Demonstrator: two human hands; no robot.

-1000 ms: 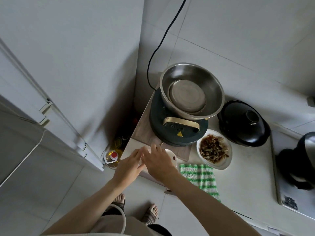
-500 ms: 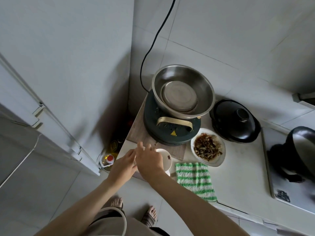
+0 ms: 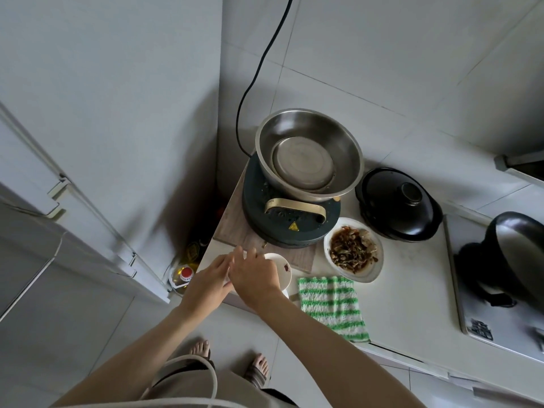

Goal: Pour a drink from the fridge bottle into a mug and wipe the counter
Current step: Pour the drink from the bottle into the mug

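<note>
A white mug (image 3: 282, 267) with a small red mark stands near the front left corner of the white counter (image 3: 412, 304). My right hand (image 3: 254, 278) lies over the mug's left half with its fingers spread. My left hand (image 3: 210, 282) reaches in from the left and touches the right hand at the mug's side. What the fingers grip is hidden. A green and white striped cloth (image 3: 329, 304) lies flat just right of the mug. The fridge (image 3: 73, 216) stands shut on the left. No drink bottle is in view.
Behind the mug a steel bowl (image 3: 309, 151) sits on a dark round appliance (image 3: 291, 219) on a wooden board (image 3: 235, 231). A dish of brown food (image 3: 353, 253), a black lidded pot (image 3: 397, 204) and a stove (image 3: 500, 304) lie to the right. An oil bottle (image 3: 185, 273) stands on the floor.
Both hands stay together at the mug. The view has swung slightly, bringing more of the stove side into view.
</note>
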